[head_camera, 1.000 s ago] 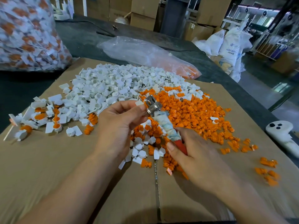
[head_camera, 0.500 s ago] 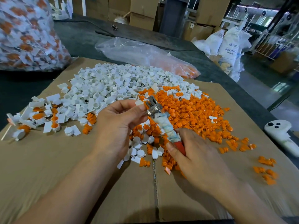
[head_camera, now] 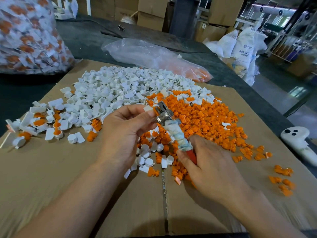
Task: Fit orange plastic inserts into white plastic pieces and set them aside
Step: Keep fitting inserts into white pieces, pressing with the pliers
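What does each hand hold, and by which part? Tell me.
Right hand grips a plier-like tool by its cloth-wrapped handle, low down. Left hand pinches a small white piece against the tool's metal head; which part is hidden.

White sack [head_camera: 245, 48], upper right of the frame: "ABS RESIN" is printed in dark letters. A smaller line beneath and a small logo above are too blurred to be read. Cardboard box [head_camera: 126, 13], top centre: faint print, not legible.

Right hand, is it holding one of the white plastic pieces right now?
No, the right hand grips the red handle end of the cloth-wrapped tool.
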Tool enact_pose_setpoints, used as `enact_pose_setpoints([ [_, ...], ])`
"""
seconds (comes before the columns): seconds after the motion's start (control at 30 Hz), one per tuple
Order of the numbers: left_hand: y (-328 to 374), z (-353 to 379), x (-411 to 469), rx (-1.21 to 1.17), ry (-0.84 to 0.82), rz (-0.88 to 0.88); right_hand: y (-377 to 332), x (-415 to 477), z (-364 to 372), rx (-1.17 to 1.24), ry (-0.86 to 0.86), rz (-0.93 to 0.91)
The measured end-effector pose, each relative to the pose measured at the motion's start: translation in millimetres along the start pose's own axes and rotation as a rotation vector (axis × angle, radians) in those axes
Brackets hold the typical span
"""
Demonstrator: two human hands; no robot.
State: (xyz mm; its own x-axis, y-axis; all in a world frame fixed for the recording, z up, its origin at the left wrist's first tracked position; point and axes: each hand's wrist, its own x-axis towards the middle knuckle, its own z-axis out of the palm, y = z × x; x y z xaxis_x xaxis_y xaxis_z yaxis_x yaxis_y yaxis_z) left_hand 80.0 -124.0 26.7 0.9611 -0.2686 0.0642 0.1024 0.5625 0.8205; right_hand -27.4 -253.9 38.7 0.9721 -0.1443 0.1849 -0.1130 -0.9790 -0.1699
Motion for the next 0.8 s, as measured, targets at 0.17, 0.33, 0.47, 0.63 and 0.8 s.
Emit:
enact_pose_setpoints([
  [0.17, -0.5, -1.1, 0.8, 0.024, 0.002, 0.0, -0.1, 1.5, -2.6, 0.063, -0.082, 0.023],
  [0.33, -1.5, -1.6, 1.1, 0.037, 0.007, 0.005, 1.3, 1.9, -1.2, 0.142, -0.14, 0.032],
  [0.47, -2.2, -2.1, 1.3, 0.054, 0.017, 0.006, 1.9, 2.8, -0.6, 0.148, -0.154, 0.037],
  [0.63, -2.7, -3.3, 2.7, 0.049, 0.032, 0.004, 0.0, 5.9, 0.5, 0.128, -0.149, 0.022],
  [0.8, -2.4, -2.6, 2.1, 0.057, 0.024, 0.024, -1.0, 4.6, 2.5, 0.104, -0.119, -0.001],
])
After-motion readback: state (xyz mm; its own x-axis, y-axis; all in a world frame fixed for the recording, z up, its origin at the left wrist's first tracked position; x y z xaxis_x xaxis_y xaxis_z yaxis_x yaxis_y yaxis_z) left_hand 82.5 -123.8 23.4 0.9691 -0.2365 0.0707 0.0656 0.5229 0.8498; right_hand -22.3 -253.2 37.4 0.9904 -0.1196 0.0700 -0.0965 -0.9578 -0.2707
